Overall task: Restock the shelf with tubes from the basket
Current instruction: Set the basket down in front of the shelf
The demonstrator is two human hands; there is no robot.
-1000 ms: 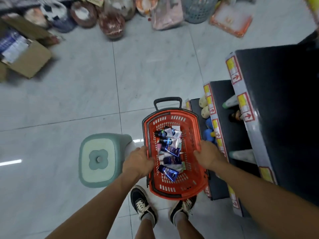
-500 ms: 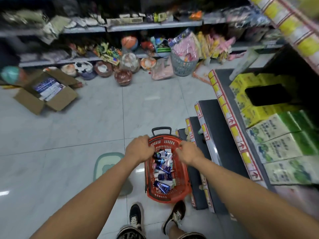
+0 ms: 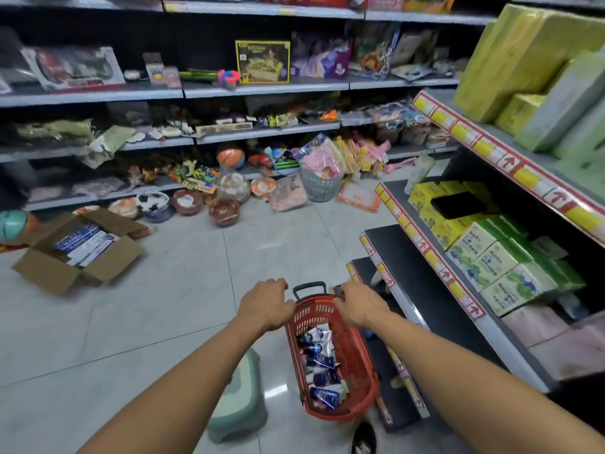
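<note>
A red plastic basket [image 3: 360, 371] with a black pull handle hangs above the floor in front of me, tilted with its far end up. Several blue and white tubes [image 3: 319, 362] lie inside it. My left hand [image 3: 266, 303] grips the far left rim of the basket. My right hand [image 3: 358, 304] grips the far right rim. The shelf unit [image 3: 425, 290] with dark boards and red-yellow price strips stands at my right, stepping up from low to high.
A green stool [image 3: 242, 398] stands on the floor left of the basket. An open cardboard box [image 3: 78, 250] lies at far left. Balls, toys and a grey bin [image 3: 319, 185] crowd the far shelving. Green and yellow boxes [image 3: 491, 253] fill the right shelves.
Both hands slid from the basket's middle rims to its far end and lifted it off the floor. My view rose from the floor to the aisle and far shelves.
</note>
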